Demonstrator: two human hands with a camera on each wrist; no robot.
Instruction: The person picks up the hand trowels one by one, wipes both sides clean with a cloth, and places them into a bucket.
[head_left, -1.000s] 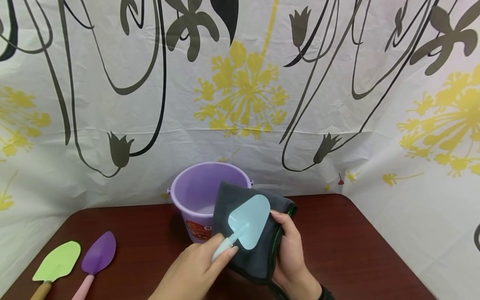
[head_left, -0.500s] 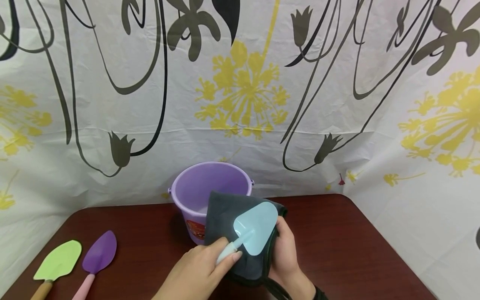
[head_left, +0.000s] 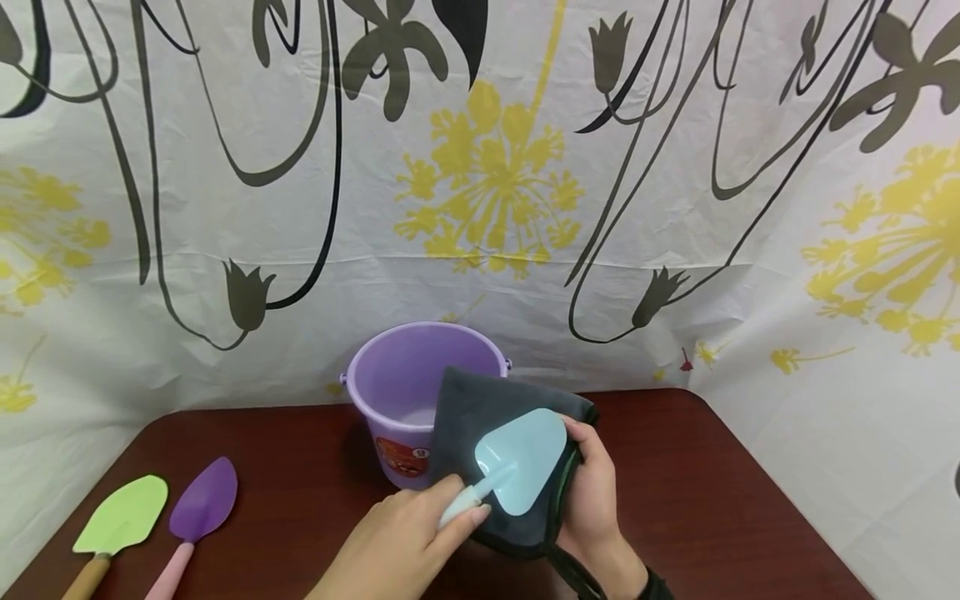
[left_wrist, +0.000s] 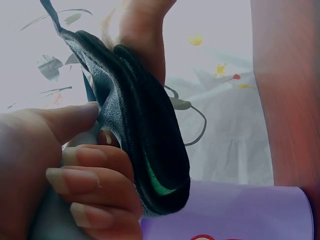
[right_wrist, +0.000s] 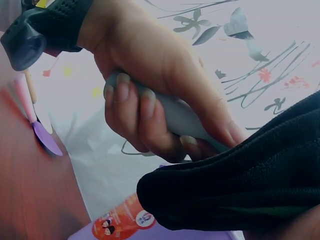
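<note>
A light blue trowel point(head_left: 522, 462) lies slantwise in front of a folded dark grey cloth point(head_left: 468, 417). My left hand point(head_left: 408, 533) grips its handle; in the right wrist view, fingers wrap round the grey-looking handle point(right_wrist: 180, 117). Behind the blade, my right hand point(head_left: 592, 492) holds the cloth from the right side, the thumb by the blade's right edge. Most of its other fingers are hidden by the cloth. In the left wrist view the cloth point(left_wrist: 145, 130) shows thick, folded, with dark edging, a green strip in its fold. A strap point(head_left: 573, 571) hangs from its lower end.
Just behind the cloth stands a purple bucket point(head_left: 375, 400) with a red label. On the left of the brown table point(head_left: 735, 500) lie a green trowel point(head_left: 123, 512) and a purple trowel point(head_left: 204, 500) with a pink handle. A patterned curtain point(head_left: 487, 308) hangs behind the table.
The cloth went left and down, then back right and up. The blue trowel's blade has drifted right and slightly down across it. Both hands keep their hold, and the head view has shifted slightly.
</note>
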